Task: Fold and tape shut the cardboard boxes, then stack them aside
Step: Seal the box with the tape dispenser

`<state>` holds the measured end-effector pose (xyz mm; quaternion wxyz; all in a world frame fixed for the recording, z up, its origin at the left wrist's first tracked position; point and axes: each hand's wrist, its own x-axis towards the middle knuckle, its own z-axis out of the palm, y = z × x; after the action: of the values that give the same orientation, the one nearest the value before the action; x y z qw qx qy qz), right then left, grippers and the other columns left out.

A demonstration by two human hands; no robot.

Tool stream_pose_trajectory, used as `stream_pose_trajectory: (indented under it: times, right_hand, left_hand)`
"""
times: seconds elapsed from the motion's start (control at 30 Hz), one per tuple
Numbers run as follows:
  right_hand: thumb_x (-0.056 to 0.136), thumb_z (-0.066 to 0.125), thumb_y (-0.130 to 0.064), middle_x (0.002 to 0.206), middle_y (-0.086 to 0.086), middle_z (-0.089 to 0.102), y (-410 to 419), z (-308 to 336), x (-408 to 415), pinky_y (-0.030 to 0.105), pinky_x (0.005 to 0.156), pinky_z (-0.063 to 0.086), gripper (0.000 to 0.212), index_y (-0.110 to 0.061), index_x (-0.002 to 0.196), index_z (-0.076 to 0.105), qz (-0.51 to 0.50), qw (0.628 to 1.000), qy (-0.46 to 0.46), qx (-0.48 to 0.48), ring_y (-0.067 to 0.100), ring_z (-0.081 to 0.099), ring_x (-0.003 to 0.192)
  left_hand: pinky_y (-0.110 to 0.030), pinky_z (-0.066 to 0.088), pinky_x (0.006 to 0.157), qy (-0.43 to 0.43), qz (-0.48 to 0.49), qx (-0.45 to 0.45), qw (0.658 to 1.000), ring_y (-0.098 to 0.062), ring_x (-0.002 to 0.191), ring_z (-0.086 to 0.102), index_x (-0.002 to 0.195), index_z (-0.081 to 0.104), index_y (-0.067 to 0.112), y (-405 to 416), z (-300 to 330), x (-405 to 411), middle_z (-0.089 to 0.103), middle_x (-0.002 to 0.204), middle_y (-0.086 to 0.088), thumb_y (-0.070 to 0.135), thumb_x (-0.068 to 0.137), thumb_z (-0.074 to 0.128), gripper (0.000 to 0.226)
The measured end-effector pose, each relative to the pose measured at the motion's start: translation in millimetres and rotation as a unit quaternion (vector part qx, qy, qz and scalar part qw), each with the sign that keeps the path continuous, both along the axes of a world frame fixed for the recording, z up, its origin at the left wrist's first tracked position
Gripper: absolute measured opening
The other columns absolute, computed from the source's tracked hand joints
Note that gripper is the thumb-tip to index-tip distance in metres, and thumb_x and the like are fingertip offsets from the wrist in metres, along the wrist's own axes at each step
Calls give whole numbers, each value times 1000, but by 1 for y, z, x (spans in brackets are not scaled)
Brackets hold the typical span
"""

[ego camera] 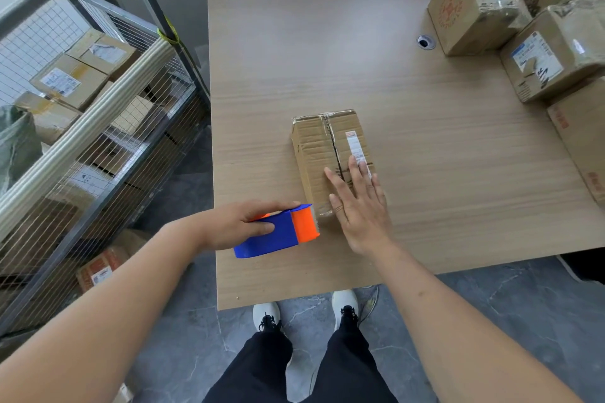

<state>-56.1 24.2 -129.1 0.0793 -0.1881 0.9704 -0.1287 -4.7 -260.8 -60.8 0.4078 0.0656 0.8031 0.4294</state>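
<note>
- Packing room with a grey marbled floor; a pale wood-grain laminate bench [376, 52] filling the middle of the head view.
- Far left, beside the bench: a grey wire-mesh metal cage trolley [98, 127] stacked with labelled brown cardboard parcels.
- Left hand [239, 222] curled round a blue-and-orange plastic tape dispenser [281, 231], gripping it; orange cutter end just beside the near end of the box, seemingly touching it, though contact too fine to confirm.
- Centre of the bench: a small oblong brown cardboard box [327, 154] with a white label strip, flaps folded down, dark centre seam visible along the top.
- Right hand [360, 206] flat, fingers straight, pressing down on the near half of that box and holding nothing.
- Small round cable grommet [426, 41] in the bench top further back.
- Far right corner: a cluster of glossy, taped brown cardboard boxes [510, 13], already set aside.
- Step in hand, judged: taping the seam, folding apparently done.
- Next move likely calls for tape anchored on the near end face, then the dispenser drawn along the seam with the box pinned steady.
</note>
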Motion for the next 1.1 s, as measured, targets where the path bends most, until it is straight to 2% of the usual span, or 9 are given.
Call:
stream_pose_trajectory:
  times: [0.07,0.2,0.27,0.4,0.6,0.77,0.9,1.0,1.1]
  right_hand:
    - [106,12,-52,172,-1,-8,1,-1,0,33,124,-14,54,-47,160,13,-4,1000,4,3,16,-12,157]
    - [103,14,-61,171,-4,-15,1,3,-1,36,125,-12,57,-51,159,9,-5,1000,-26,3,13,-19,156]
    - [97,18,-72,169,-6,-21,1,9,-2,35,124,-16,66,-52,159,7,4,998,-59,-8,11,-25,154]
    - [89,20,-79,168,-6,-24,-1,15,-3,37,125,-15,77,-51,159,7,8,996,-86,-8,10,-29,152]
    - [89,41,-81,168,-3,-26,-5,25,-5,39,124,-18,85,-49,160,6,7,993,-115,11,12,-31,152]
    - [87,47,-75,170,4,-19,-13,31,-5,42,124,-18,86,-45,159,12,-1,993,-112,25,21,-24,155]
    - [80,46,-73,171,14,-7,-24,26,1,51,126,-9,91,-35,159,21,-16,996,-63,53,32,-14,157]
    - [81,51,-65,166,30,7,-33,20,8,62,124,6,89,-21,156,32,-18,996,1,85,47,3,155]
    - [88,44,-65,162,39,7,-36,10,11,69,119,10,86,-14,156,29,-1,992,38,123,56,7,151]
  left_hand:
    - [-39,31,120,-16,10,3,1000,4,136,41,140,38,69,-12,-2,4,46,144,37,21,107,50,59]
    - [-42,34,116,2,11,-51,999,-9,131,46,138,32,74,-14,-8,2,51,141,20,30,107,46,56]
    - [-40,35,115,0,7,-60,998,-8,130,47,137,33,74,-9,-10,-1,51,141,23,31,108,44,53]
    - [-32,35,109,-8,-1,-82,997,-8,130,46,148,34,58,5,-9,-6,48,143,28,27,110,40,49]
    - [-37,36,102,-10,-11,-156,988,-19,121,51,151,38,39,18,-11,-13,56,137,8,30,110,36,42]
    - [-35,33,109,-18,10,-219,976,-22,136,44,156,33,34,4,-16,-1,47,151,4,33,111,35,45]
    - [-32,39,87,45,64,-211,974,-21,111,56,154,31,45,13,-13,6,61,131,4,39,108,39,47]
    - [-33,45,76,119,101,-240,958,-18,87,59,156,27,48,22,-22,10,65,98,-1,44,105,43,53]
    - [-31,44,76,133,150,-224,954,-13,87,58,153,27,52,25,-25,16,67,106,3,46,103,47,55]
